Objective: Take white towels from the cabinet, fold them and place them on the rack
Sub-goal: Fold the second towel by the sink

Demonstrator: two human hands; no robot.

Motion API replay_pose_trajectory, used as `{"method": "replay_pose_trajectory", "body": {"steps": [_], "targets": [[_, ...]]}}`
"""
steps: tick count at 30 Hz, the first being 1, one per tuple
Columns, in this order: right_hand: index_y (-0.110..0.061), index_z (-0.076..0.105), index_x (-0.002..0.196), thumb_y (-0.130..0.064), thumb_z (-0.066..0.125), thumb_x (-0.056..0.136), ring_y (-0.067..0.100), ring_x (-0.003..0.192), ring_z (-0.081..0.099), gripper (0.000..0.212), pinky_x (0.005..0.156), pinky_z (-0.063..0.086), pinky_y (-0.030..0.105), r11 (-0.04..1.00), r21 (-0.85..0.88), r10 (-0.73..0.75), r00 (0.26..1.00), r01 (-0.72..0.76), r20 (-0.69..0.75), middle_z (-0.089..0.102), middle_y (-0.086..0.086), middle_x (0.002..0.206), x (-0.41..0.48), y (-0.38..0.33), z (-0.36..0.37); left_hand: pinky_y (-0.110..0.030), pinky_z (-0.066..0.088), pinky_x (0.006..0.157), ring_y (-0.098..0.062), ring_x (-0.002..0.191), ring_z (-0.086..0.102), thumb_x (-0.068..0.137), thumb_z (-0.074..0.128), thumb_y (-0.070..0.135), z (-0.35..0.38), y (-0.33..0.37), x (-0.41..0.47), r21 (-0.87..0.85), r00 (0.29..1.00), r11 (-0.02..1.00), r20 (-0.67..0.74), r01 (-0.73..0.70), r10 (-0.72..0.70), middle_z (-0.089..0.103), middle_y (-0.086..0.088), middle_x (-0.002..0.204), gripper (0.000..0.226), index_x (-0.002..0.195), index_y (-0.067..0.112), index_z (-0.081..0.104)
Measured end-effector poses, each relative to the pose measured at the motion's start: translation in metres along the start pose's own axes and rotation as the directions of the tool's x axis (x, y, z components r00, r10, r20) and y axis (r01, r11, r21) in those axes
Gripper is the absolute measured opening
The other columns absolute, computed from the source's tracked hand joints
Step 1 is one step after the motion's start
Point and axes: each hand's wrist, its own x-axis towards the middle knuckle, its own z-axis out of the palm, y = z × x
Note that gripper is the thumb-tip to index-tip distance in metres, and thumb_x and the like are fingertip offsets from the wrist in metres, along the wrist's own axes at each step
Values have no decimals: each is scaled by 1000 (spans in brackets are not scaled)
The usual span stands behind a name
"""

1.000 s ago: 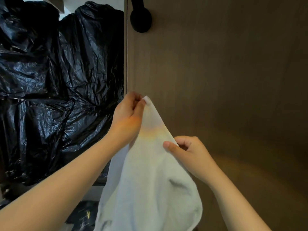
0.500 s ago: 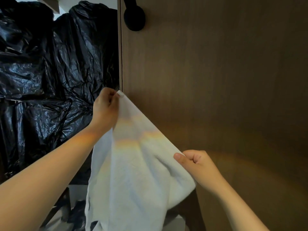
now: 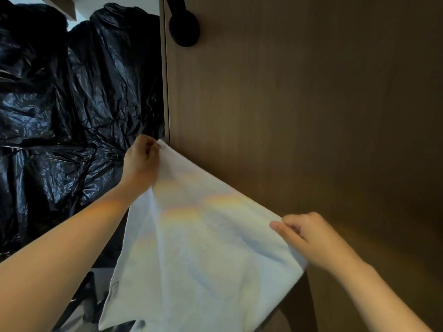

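Left hand point(image 3: 140, 164): fingers point(image 3: 149, 146) curled, pinching top corner of white towel point(image 3: 196, 255). Right hand point(image 3: 309, 238): fingers point(image 3: 291, 220) pinch the towel edge, lower right. Towel spread between both hands, hanging below them; lower hem cut off by the frame. Behind the right hand: brown cabinet door point(image 3: 299, 104), with a black handle point(image 3: 184, 29) above, its top cropped. Left of the left hand: crumpled black plastic bags point(image 3: 72, 104), contents hidden.

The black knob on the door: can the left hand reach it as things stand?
Probably yes. Nothing lies between the left hand and the black knob above it, but that hand pinches a corner of the white towel and would need to release it first.
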Motion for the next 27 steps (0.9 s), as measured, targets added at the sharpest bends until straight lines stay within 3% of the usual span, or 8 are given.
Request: {"method": "replay_pose_trajectory", "body": {"steps": [4, 9, 11, 14, 19, 23, 27], "targets": [[-31, 44, 57, -55, 34, 95, 4, 49, 47, 45, 50, 28, 22, 954, -295, -108, 982, 58, -153, 48, -9, 52, 14, 5, -33, -21, 33, 56, 0, 67, 43, 98, 44, 18, -1, -2, 0, -17, 1000, 1000, -28, -3, 3, 48, 13, 75, 10, 99, 16, 53], [-25, 58, 76, -41, 39, 96, 19, 69, 59, 32, 56, 44, 33, 818, -568, -260, 941, 96, -215, 59, -6, 70, 40, 3, -75, -24, 34, 56, 0, 66, 43, 100, 40, 20, -4, -8, -6, -77, 996, 997, -95, -6, -1, 47, 12, 75, 10, 102, 16, 50], [-19, 61, 80, -35, 45, 95, 25, 75, 61, 27, 57, 43, 33, 751, -655, -310, 918, 78, -246, 63, 0, 73, 52, 1, -82, -27, 34, 55, -3, 65, 44, 101, 39, 20, -3, -10, -10, -87, 993, 996, -114, -22, 12, 48, 10, 74, 11, 101, 15, 49], [-15, 62, 75, -26, 56, 92, 29, 68, 60, 21, 53, 34, 28, 725, -687, -376, 863, 47, -338, 61, 4, 66, 61, -2, -89, -26, 33, 54, -1, 64, 44, 101, 38, 20, -4, -10, -12, -89, 992, 995, -127, -34, 23, 49, 12, 73, 7, 98, 21, 45], [-16, 60, 69, -25, 61, 91, 24, 56, 56, 24, 47, 32, 23, 706, -704, -452, 814, 77, -364, 55, 0, 58, 61, -1, -83, -28, 34, 54, -2, 64, 45, 100, 38, 20, -11, -9, -9, -100, 991, 994, -128, -38, 25, 49, 9, 71, 9, 96, 26, 45], [-22, 58, 74, -37, 49, 96, 17, 57, 54, 28, 46, 40, 24, 727, -681, -404, 856, 86, -323, 54, -5, 61, 60, 6, -70, -29, 34, 54, -4, 62, 46, 101, 41, 20, -14, -7, -16, -134, 993, 990, -114, -45, 30, 50, 7, 72, 8, 99, 21, 48], [-29, 56, 89, -50, 40, 95, 9, 59, 55, 27, 48, 41, 25, 734, -676, -277, 937, 63, -213, 55, -11, 66, 58, 23, -49, -20, 35, 54, 5, 61, 49, 100, 47, 21, -16, 5, -27, -185, 992, 979, -102, -86, 68, 54, 9, 75, 7, 99, 18, 54]]}}
